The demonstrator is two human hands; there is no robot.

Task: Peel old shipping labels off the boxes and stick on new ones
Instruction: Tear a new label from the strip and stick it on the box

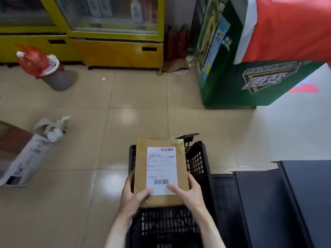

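A brown cardboard box (141, 167) sealed with clear tape is held flat above a black plastic crate (198, 163). A white shipping label (161, 170) with two barcodes lies flat on the box's top face. My left hand (133, 195) grips the box's near left corner, its thumb on the label's lower left corner. My right hand (188, 191) grips the near right edge, its thumb pressing on the label's lower right part below the barcode.
Crumpled white paper (52, 128) and an open white and brown carton (23, 158) lie on the tiled floor to the left. A grey bin with a red bag (52, 72) stands by yellow coolers (116, 51). A green display stand (247, 83) is ahead right, dark shelving (286, 203) at right.
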